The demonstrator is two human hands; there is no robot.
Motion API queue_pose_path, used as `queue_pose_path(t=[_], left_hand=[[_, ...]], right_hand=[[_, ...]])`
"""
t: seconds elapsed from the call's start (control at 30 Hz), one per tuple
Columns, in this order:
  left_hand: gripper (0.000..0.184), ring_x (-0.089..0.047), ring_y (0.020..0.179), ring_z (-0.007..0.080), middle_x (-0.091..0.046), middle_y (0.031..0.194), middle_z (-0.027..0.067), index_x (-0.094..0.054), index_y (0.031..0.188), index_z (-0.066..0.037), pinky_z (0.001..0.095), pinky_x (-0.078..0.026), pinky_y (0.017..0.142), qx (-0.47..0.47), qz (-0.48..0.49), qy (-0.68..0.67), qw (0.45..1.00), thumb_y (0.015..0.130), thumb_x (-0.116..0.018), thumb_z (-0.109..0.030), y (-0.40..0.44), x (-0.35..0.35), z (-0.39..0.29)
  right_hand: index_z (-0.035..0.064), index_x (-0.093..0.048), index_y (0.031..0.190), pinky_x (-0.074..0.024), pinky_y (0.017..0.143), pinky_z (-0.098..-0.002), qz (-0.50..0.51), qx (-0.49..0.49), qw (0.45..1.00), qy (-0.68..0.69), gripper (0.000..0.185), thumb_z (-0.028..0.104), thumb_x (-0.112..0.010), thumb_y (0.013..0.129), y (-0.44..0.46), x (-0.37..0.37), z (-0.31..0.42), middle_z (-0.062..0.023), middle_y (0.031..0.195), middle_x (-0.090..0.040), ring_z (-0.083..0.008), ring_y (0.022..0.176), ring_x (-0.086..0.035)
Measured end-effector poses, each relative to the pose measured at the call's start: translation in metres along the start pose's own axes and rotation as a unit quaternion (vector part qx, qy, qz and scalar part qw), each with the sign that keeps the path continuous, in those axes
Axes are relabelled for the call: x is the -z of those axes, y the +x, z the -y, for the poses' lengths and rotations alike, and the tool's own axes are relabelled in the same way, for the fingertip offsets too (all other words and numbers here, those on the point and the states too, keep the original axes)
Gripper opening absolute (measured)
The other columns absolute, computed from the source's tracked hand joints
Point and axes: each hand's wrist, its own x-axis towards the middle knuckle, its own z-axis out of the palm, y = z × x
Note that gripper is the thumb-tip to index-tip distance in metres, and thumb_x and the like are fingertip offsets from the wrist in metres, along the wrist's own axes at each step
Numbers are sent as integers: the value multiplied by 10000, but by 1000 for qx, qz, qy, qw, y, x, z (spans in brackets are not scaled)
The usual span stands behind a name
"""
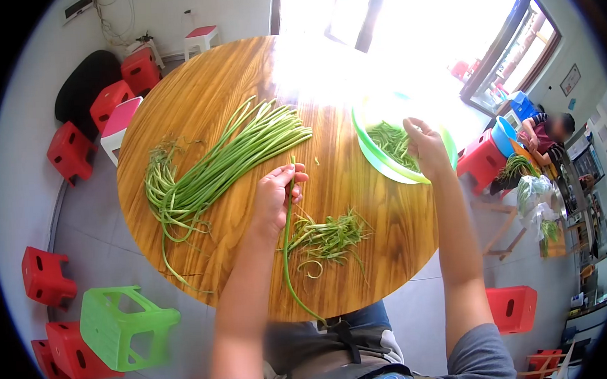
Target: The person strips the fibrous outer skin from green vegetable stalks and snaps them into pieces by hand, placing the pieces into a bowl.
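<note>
A long green stem [288, 259] is pinched in my left hand [281, 191], its lower end hanging toward the table's near edge. My right hand [424, 142] is over the right side of a green-rimmed basin [402, 177] that holds cut green pieces [391, 142]. Its fingers are closed, and what they hold, if anything, is too small to make out. To the left of my left hand lies a large bundle of green stems [236, 155] with curled, thin ends. A pile of green trimmings [330, 237] rests between my forearms.
The round wooden table [389, 253] fills the middle. Red stools [71, 152] and a green stool [122, 329] stand at the left, another red stool [512, 309] at the right. At the far right a person [544, 136] sits by a blue basin [503, 136].
</note>
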Motion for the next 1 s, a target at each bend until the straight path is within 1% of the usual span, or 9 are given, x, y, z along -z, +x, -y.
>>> queue_pose_path(t=[0.13, 0.23, 0.43, 0.53, 0.6, 0.67, 0.77, 0.9, 1.0], left_hand=[[196, -470, 531, 75, -613, 765, 74, -565, 984, 21, 228, -384, 475, -7, 18, -4, 1000, 916, -459, -129, 6, 4, 6], [194, -468, 531, 75, -614, 767, 73, -565, 984, 21, 229, -383, 477, -8, 23, 2, 1000, 916, -461, -129, 6, 4, 6], [199, -468, 523, 76, -617, 773, 74, -563, 985, 23, 230, -382, 475, -8, 16, 7, 1000, 920, -456, -131, 6, 5, 6], [204, -469, 520, 77, -618, 775, 77, -560, 990, 25, 231, -382, 472, -4, -1, -1, 1000, 923, -448, -133, 5, 3, 3], [209, -471, 520, 79, -618, 777, 79, -558, 994, 26, 231, -381, 470, -5, -26, -5, 1000, 925, -443, -135, 1, 1, -2], [210, -469, 519, 80, -615, 775, 79, -555, 994, 27, 230, -379, 469, -7, -8, -16, 1000, 926, -440, -136, 6, 7, 1], [209, -465, 516, 81, -608, 769, 76, -553, 992, 24, 230, -375, 466, -5, -11, -16, 1000, 927, -438, -138, 5, 6, -2], [209, -454, 506, 78, -598, 758, 68, -553, 993, 18, 225, -366, 458, 3, -29, -5, 1000, 928, -438, -144, 2, 0, -1], [205, -447, 498, 71, -595, 753, 66, -555, 999, 5, 216, -361, 451, 0, 11, -6, 1000, 928, -440, -149, 7, 6, 5]], right_hand=[[-45, -347, 1314, -354, 589, -186, -32, 40, 984, -168, 704, 255, -698, 783, 5, 14, -9, 10, 757, -539, -67, 720, -496], [-41, -359, 1305, -365, 597, -190, -56, 16, 984, -166, 624, 194, -661, 812, 9, 16, -9, 15, 752, -525, -63, 716, -491], [-10, -502, 1191, -408, 614, -182, 11, 28, 993, 115, 371, 106, -597, 852, -1, 7, 11, 9, 714, -536, -61, 671, -512], [-37, -498, 1187, -407, 610, -194, 132, 17, 979, 155, 350, 68, -549, 857, -29, -21, 36, 25, 703, -466, -62, 627, -464], [67, -559, 1171, -458, 569, -236, 349, 86, 929, -83, 321, 134, -565, 857, -46, -35, 27, -11, 766, -561, -97, 617, -533], [122, -607, 1122, -458, 557, -269, 513, 144, 755, -381, 271, 214, -564, 871, -66, -50, 18, -51, 782, -610, -116, 620, -556], [118, -643, 1035, -463, 572, -298, 332, -17, 819, -468, 222, 238, -585, 857, -72, -78, 21, -86, 772, -625, -133, 626, -576], [48, -639, 919, -477, 643, -317, 223, 143, 808, -526, 205, 236, -608, 844, -39, -88, -24, -111, 829, -621, -177, 699, -592], [23, -600, 965, -466, 720, -348, 146, 160, 884, -413, 231, 226, -584, 855, -6, -107, -81, -138, 951, -572, -237, 819, -570]])
